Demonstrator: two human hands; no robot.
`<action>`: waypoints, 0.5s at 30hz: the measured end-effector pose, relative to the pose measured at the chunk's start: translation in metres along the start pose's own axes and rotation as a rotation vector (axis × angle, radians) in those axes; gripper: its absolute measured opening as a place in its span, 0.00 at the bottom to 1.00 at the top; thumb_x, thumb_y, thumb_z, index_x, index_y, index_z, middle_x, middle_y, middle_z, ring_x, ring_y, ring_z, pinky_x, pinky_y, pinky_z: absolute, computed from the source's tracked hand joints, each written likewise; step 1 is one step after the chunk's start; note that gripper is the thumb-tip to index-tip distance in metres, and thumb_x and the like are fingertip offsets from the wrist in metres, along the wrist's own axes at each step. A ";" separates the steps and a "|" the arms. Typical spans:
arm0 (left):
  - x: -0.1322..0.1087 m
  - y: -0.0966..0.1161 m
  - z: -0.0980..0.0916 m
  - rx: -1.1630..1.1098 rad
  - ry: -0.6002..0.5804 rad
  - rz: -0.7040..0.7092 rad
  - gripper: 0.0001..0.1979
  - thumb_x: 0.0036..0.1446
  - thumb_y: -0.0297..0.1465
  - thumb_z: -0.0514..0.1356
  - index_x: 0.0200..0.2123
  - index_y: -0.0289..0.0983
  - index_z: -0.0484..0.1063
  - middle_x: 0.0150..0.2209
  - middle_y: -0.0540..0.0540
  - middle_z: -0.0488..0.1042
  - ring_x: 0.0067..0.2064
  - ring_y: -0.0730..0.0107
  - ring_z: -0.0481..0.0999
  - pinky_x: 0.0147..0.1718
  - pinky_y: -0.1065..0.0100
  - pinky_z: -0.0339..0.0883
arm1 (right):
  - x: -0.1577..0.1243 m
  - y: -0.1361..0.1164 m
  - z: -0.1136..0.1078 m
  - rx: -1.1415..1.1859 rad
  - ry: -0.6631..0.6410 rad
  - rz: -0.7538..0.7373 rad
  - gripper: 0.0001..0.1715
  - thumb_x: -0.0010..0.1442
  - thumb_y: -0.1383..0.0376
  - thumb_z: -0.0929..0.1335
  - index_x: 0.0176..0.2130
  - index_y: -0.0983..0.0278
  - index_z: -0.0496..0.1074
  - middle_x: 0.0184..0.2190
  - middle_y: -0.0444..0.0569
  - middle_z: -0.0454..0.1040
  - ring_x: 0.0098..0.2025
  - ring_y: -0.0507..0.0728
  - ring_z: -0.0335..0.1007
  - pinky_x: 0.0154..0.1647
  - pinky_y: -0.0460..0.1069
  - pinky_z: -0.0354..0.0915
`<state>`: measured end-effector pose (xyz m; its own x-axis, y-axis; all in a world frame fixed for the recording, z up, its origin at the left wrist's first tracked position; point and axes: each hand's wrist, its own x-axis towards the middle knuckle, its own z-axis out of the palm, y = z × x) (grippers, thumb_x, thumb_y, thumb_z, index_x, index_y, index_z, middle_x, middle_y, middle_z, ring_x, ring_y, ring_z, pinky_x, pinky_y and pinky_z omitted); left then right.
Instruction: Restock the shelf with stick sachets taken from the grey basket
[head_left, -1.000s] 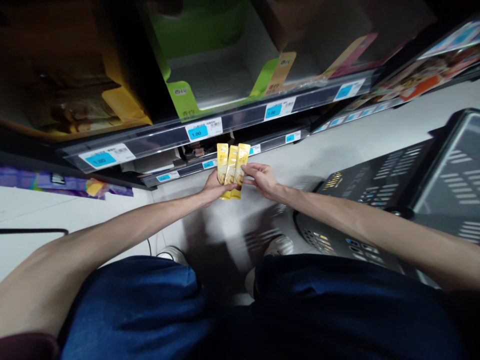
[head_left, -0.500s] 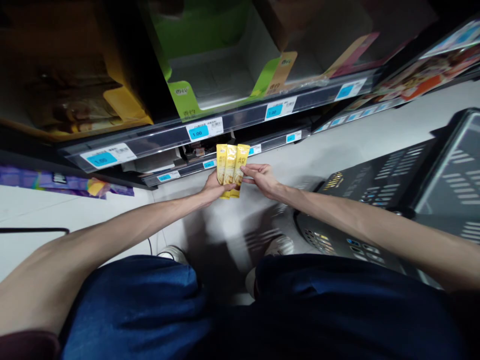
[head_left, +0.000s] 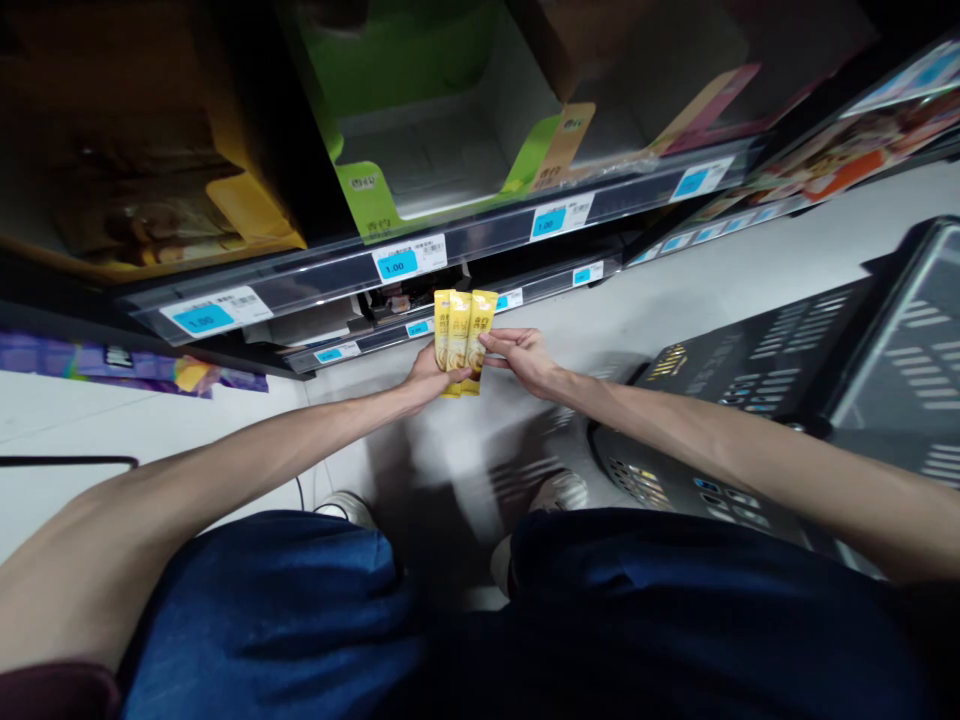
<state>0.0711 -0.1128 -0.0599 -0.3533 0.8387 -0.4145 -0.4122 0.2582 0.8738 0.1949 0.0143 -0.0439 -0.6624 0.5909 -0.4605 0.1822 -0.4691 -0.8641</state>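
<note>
Three narrow yellow sachets (head_left: 459, 325) are fanned side by side in front of the lower shelf edge, printed with dark characters and a round picture. My left hand (head_left: 429, 375) is closed on their lower left part, its thumb lying across the front. From the right, my right hand (head_left: 523, 354) pinches the edge of the rightmost sachet between thumb and fingers. The sachets' backs and the fingers behind them are hidden.
Above stands a shelf with a green open carton (head_left: 367, 195) and a yellow-fronted carton (head_left: 255, 215). Price labels (head_left: 409, 258) line its edge. A grey slotted plastic basket (head_left: 720, 350) is at the right. Purple packets (head_left: 97, 362) hang at the left.
The tops of the sachets have tilted slightly and shifted a little closer together. Both hands stay in nearly the same place, still gripping them.
</note>
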 end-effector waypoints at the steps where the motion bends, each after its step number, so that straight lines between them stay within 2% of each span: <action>1: 0.000 0.000 0.000 -0.003 0.004 -0.003 0.24 0.41 0.25 0.72 0.44 0.35 0.71 0.42 0.42 0.80 0.41 0.61 0.80 0.44 0.58 0.73 | 0.000 0.000 0.000 -0.001 0.002 0.002 0.16 0.46 0.57 0.79 0.33 0.63 0.79 0.36 0.48 0.82 0.42 0.58 0.78 0.50 0.57 0.75; 15: 0.000 0.000 -0.001 -0.007 0.007 -0.009 0.26 0.40 0.26 0.72 0.45 0.36 0.71 0.45 0.41 0.79 0.41 0.63 0.79 0.44 0.59 0.73 | -0.001 -0.001 0.002 0.000 0.025 0.015 0.14 0.48 0.59 0.78 0.34 0.64 0.79 0.36 0.49 0.81 0.41 0.56 0.78 0.49 0.55 0.75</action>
<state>0.0704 -0.1136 -0.0602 -0.3558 0.8329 -0.4238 -0.4210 0.2620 0.8684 0.1941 0.0132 -0.0418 -0.6411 0.6003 -0.4781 0.1916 -0.4781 -0.8571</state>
